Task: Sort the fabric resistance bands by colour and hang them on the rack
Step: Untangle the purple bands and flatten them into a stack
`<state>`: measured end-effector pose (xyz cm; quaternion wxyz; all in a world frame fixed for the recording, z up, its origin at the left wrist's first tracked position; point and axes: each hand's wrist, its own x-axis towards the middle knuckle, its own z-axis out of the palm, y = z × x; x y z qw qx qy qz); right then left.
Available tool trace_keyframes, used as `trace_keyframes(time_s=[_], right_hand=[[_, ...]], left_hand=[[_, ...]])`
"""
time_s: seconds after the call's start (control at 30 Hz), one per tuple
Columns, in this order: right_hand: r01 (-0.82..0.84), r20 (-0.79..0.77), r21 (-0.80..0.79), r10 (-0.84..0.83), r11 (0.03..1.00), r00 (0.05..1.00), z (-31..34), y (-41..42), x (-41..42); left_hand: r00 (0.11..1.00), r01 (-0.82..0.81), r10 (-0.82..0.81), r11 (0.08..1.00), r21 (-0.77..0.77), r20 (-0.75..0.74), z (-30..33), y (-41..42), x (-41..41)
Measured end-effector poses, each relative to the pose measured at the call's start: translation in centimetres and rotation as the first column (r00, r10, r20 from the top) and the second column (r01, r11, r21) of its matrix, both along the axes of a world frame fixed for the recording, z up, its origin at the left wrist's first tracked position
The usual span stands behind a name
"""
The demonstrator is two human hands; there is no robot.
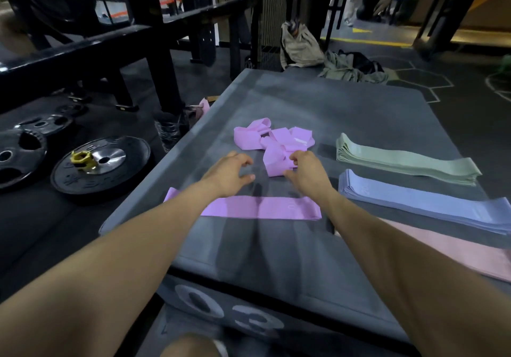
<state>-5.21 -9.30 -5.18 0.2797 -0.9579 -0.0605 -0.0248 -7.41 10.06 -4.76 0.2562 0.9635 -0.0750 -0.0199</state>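
Right hand [304,171] is right up against the near end of the loose purple pile [273,142], fingers curled onto the nearest band, looks like it's pinching the edge of that one, though the fingertips are partly hidden so I wouldn't swear to how firm the grip is. Left hand [229,174] hangs just beside it above the grey box top [276,246], fingers loosely bent, holding nothing, probably waiting to take the other end once the band comes free.

Nearer the person, one purple band [262,207] already lies flat and straight across the box, partly under the left forearm. My guess is that's the start of the purple stack, so the tangled ones get smoothed and laid there one at a time.

Off to the right the sorting looks mostly done: a neat green stack [406,160], a blue stack [425,204] just in front of it, and a pink band [456,251] at the near right edge. Keeping colours in separate rows makes them easy to grab later for hanging.

Black frame [116,44] stands to the left, weight plates [102,163] on the floor below it. Nothing hung yet that I can see.
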Motion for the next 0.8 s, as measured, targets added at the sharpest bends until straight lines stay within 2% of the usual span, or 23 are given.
trace_keyframes(time_s=[0.2,0.33,0.43,0.53,0.8], right_hand=[[-0.027,-0.061,0.010,0.028,1.000,0.998,-1.3,0.6,1.7],[-0.037,-0.027,-0.005,0.037,0.999,0.999,-0.7,0.2,2.6],[-0.030,0.037,0.098,0.027,0.995,0.999,1.5,-0.1,3.9],[-0.049,0.083,0.192,0.034,0.980,0.996,4.4,-0.4,5.1],[-0.081,0.180,0.433,0.002,0.898,0.984,11.2,-1.1,6.3]], left_hand=[[0.998,-0.063,0.062,0.990,-0.123,-0.016,-0.5,-2.2,2.6],[0.998,-0.062,0.057,0.984,-0.166,-0.035,-1.0,-3.1,3.7],[0.999,-0.044,0.045,0.971,-0.236,-0.003,-0.1,-3.7,4.8],[0.994,-0.010,0.036,0.970,-0.242,0.104,1.8,-4.2,6.2],[0.949,-0.023,0.136,0.930,-0.367,0.284,9.3,-5.1,7.9]])
